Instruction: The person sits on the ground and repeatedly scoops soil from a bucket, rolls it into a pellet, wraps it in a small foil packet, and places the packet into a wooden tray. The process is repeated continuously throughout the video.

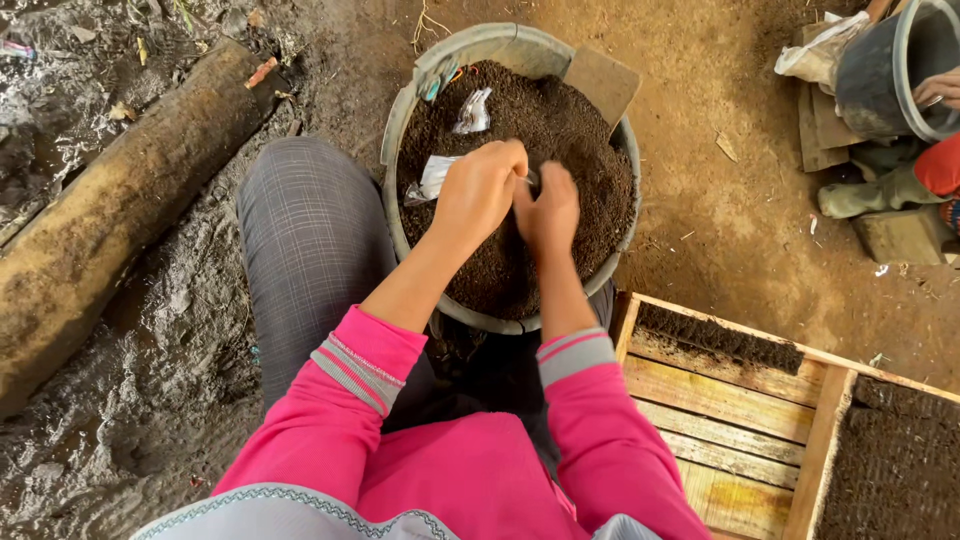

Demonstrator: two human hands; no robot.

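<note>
Pink sleeves lead to both hands, the left hand and right hand pinched together around a small, unclear thing above soil in the grey bucket, while the wooden tray beside it holds only a few filled rows, and beyond lies a log.

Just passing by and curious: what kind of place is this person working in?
Probably an outdoor plant nursery or farm yard: bare muddy ground, a bucket of dark soil that both hands work in, and a wooden tray partly packed with soil.
</note>
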